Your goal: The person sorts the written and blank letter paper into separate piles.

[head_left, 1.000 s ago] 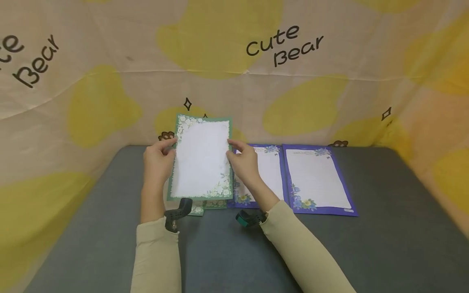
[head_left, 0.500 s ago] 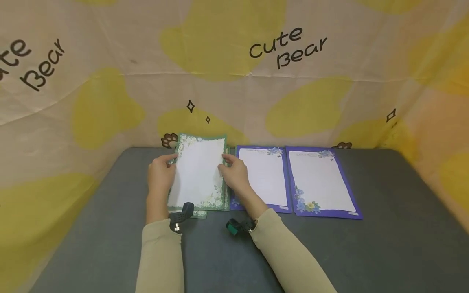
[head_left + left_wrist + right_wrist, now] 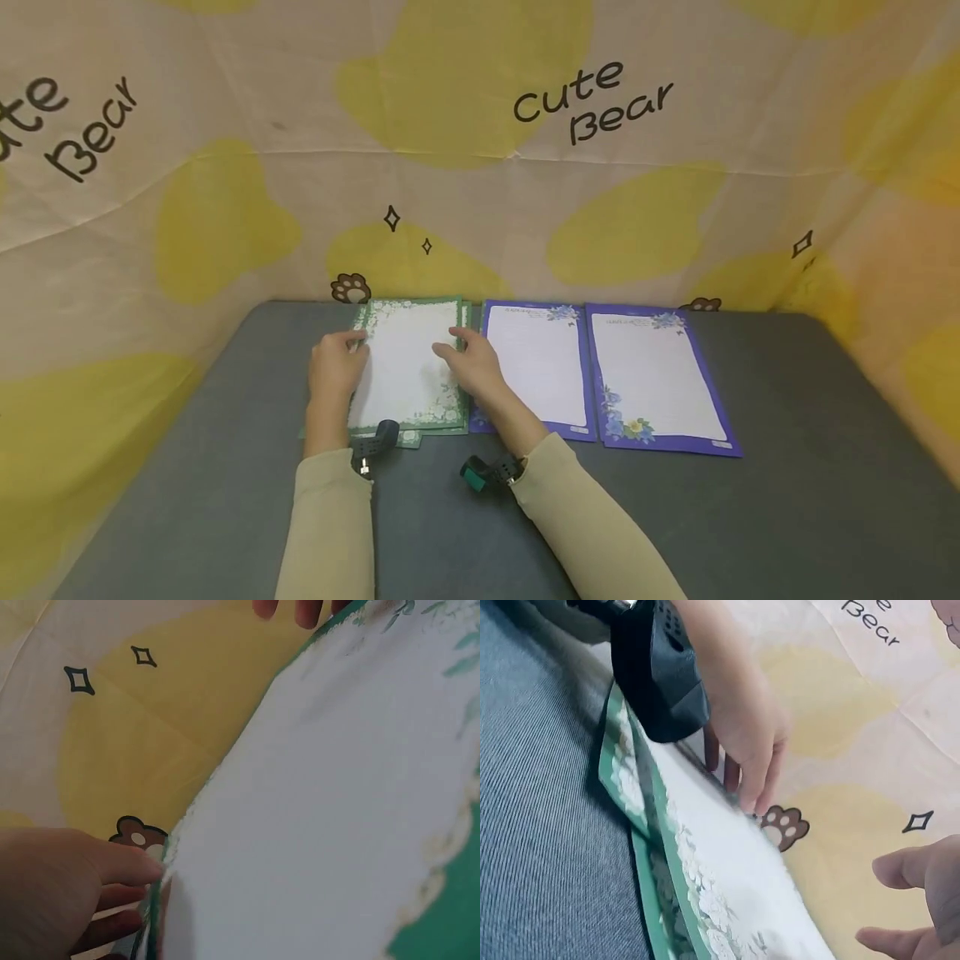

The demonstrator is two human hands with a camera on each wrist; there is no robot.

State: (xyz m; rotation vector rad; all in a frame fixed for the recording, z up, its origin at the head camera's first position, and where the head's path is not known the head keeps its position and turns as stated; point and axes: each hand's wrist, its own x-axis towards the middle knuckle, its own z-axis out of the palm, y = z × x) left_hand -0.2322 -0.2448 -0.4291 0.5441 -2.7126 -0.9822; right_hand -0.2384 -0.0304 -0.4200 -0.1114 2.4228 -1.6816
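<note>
A green-bordered sheet of stationery paper [image 3: 405, 362] with white flowers lies over other green-bordered sheets [image 3: 409, 440] on the left of the table, their edges not quite lined up. My left hand [image 3: 333, 367] pinches its left edge; in the left wrist view, the thumb [image 3: 124, 864] meets that edge with fingers behind it. At its right edge my right hand [image 3: 474, 364] has thumb and index finger spread. In the right wrist view, the right hand [image 3: 922, 900] is apart from the paper, holding nothing.
Two purple-bordered sheets with blue flowers, a nearer one [image 3: 536, 367] and a farther-right one [image 3: 656, 379], lie side by side on the grey table [image 3: 465, 550]. A patterned cloth backdrop [image 3: 450, 192] rises behind the table's back edge.
The green-bordered sheet has come down from upright in both hands onto the other green sheets. Both hands have lowered with it, and the right thumb and finger have let go of its edge.
</note>
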